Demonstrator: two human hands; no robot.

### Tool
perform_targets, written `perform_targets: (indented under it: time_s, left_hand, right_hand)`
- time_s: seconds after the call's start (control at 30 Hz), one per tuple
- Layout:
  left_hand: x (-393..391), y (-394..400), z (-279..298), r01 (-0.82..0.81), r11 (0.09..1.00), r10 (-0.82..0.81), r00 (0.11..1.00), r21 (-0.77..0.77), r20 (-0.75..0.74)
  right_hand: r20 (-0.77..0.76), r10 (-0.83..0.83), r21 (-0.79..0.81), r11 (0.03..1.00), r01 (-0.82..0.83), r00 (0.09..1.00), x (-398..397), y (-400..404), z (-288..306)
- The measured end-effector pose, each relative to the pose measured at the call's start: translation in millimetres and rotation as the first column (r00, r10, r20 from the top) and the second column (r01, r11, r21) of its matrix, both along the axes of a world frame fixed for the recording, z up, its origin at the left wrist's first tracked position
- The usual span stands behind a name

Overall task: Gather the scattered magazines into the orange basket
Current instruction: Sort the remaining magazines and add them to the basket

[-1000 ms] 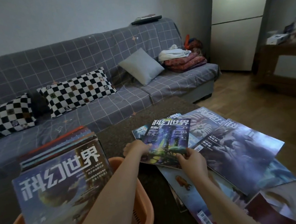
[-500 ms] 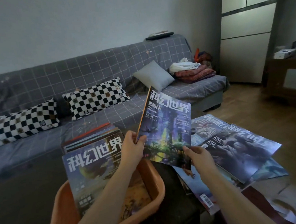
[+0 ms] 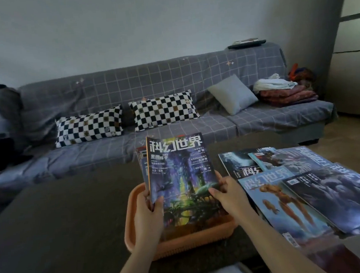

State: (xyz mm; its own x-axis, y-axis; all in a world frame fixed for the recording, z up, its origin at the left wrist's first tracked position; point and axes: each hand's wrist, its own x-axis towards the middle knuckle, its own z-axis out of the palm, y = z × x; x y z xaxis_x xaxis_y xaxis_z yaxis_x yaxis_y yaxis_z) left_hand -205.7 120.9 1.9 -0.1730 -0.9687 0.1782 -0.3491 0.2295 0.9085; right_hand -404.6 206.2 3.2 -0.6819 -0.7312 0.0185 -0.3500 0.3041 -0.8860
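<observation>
Now the magazine [image 3: 177, 179] stands upright over the orange basket [image 3: 134, 203] at centre frame; left hand [image 3: 147, 211] and right hand [image 3: 230, 196] pinch its lower edges, basket directly below.

At the centre of the frame, the left hand [image 3: 147, 211] and right hand [image 3: 229, 193] grip a purple-covered magazine [image 3: 180, 174] upright in the orange basket [image 3: 182, 242], in front of other magazines [image 3: 142, 158] standing there. More loose magazines [image 3: 306, 191] overlap on the dark table [image 3: 63, 219] at right; a grey checked sofa [image 3: 160, 84] fills the background.
</observation>
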Motion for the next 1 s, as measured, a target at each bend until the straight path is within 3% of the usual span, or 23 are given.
perform_targets:
  time_s: [0.1,0.27,0.5,0.73,1.0]
  left_hand:
    - [10.5,-5.2,-13.2,0.01,1.0,-0.008,0.988,-0.016,0.155]
    - [15.0,-8.9,-16.5,-0.004,0.998,0.02,0.972,-0.067,0.234]
    - [12.6,-6.1,-11.8,0.012,0.997,0.006,0.977,-0.082,0.214]
    - [4.3,-12.3,-4.1,0.088,0.995,-0.08,0.985,-0.045,0.154]
    - [2.5,-5.6,-7.2,0.02,1.0,-0.019,0.994,-0.006,0.111]
  right_hand:
    - [-0.148,-0.016,0.077,0.997,0.028,0.989,9.5,-1.0,-8.1]
    - [-0.265,0.031,0.173,0.985,0.016,0.964,16.8,1.5,-7.6]
    - [-0.293,0.032,0.21,0.977,0.031,0.956,15.4,-0.6,-7.9]
    - [-0.294,0.021,0.109,0.994,0.011,0.956,14.4,1.1,-10.6]
    - [-0.364,0.094,0.142,0.989,-0.045,0.927,16.3,0.7,-13.7]
